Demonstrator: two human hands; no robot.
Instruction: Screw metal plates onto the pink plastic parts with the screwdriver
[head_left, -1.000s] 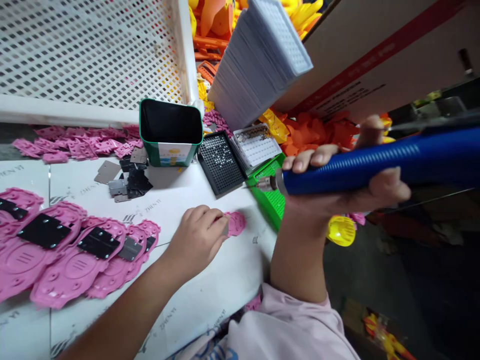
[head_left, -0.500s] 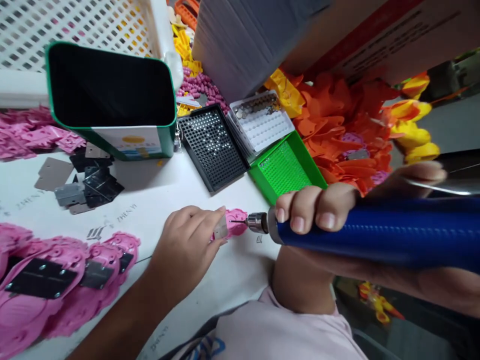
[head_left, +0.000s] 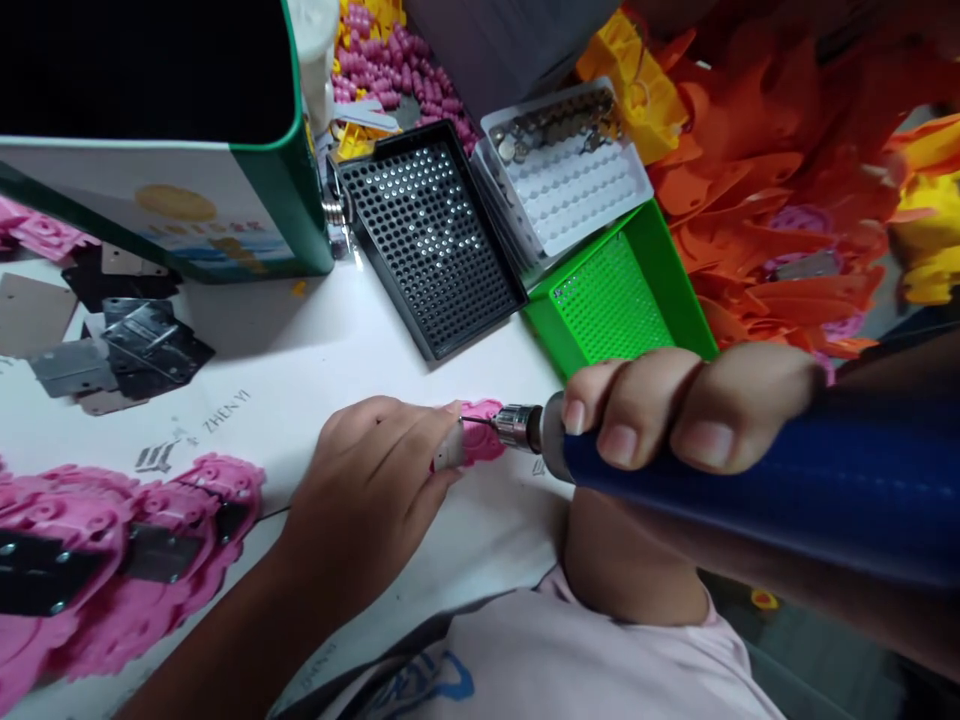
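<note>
My left hand is closed over a pink plastic part on the white table, its thumb and fingers pinching it. A grey metal plate lies on that part, half covered by my fingers. Wrapped around a blue electric screwdriver is my right hand. The screwdriver lies nearly level, and its thin bit reaches to the plate's edge beside my left fingertips. Whether a screw sits under the tip is too small to tell.
Behind my hands stand a black perforated tray holding screws, a white tray and a green tray. A green tin is at the upper left, near loose metal plates. Pink parts overlap at left; orange pieces pile up right.
My right hand has brought the screwdriver down and left, from above the green tray to the plate under my left hand. The camera view has moved closer. My left hand keeps its hold.
</note>
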